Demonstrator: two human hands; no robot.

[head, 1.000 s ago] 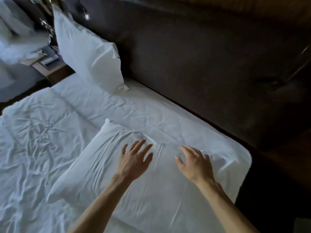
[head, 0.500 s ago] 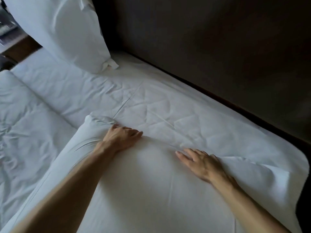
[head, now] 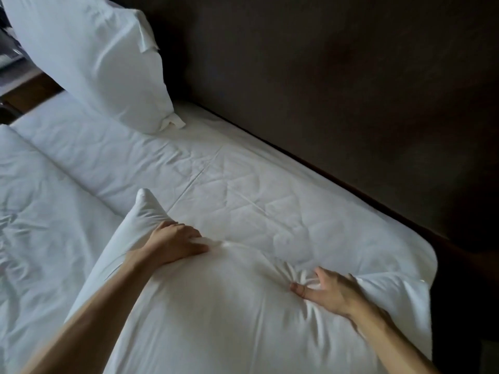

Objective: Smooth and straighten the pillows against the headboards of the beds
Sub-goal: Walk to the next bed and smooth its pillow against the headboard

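A white pillow [head: 216, 306] lies in front of me on the bed, its far edge raised off the sheet. My left hand [head: 172, 242] grips that far edge near its left corner, fingers curled into the fabric. My right hand [head: 332, 288] pinches the same edge further right, and the cloth bunches into folds around its fingers. A second white pillow [head: 91, 58] stands upright against the dark headboard [head: 324, 76] at the upper left. Bare white sheet [head: 243, 190] lies between the held pillow and the headboard.
A crumpled white duvet [head: 35, 225] covers the bed to the left. The mattress corner [head: 424, 255] ends at the right, with dark floor beyond. A wooden nightstand [head: 29, 87] shows at the far left behind the upright pillow.
Both hands went from lying flat on the pillow to gripping its far edge. The pillow's far edge has lifted and the fabric bunches under my right hand.
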